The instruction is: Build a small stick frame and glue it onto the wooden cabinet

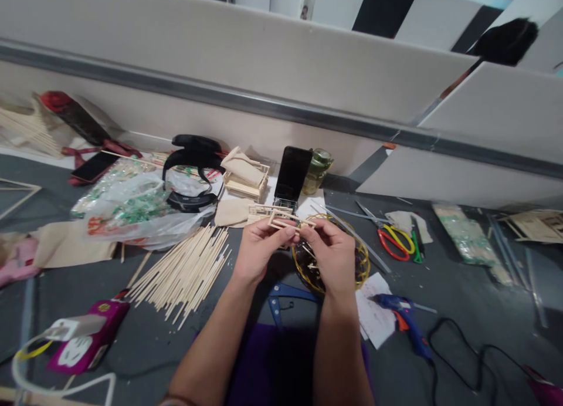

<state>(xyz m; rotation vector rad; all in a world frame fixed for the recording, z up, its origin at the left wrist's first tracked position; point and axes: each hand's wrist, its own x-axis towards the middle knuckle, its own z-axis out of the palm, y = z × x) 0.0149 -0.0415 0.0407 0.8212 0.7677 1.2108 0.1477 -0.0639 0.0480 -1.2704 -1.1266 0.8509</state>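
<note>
- The left hand [259, 247] gripped a small wooden frame [285, 216], thumb and fingers closed on its near side.
- The right hand [334, 253] was closed too—its thumb and fingers pinched the frame's right end.
- The frame was held up off the table [246, 347], in front of an upright black phone [292, 174] and near the left edge of a yellow-rimmed basket [368, 259].
- Loose thin sticks [180, 271] lay fanned to the left of the hands.
- To the right sat a blue glue gun [407, 321]—its nozzle over some paper [376, 321]—with red-and-yellow-handled scissors [394, 243] beyond it.
</note>
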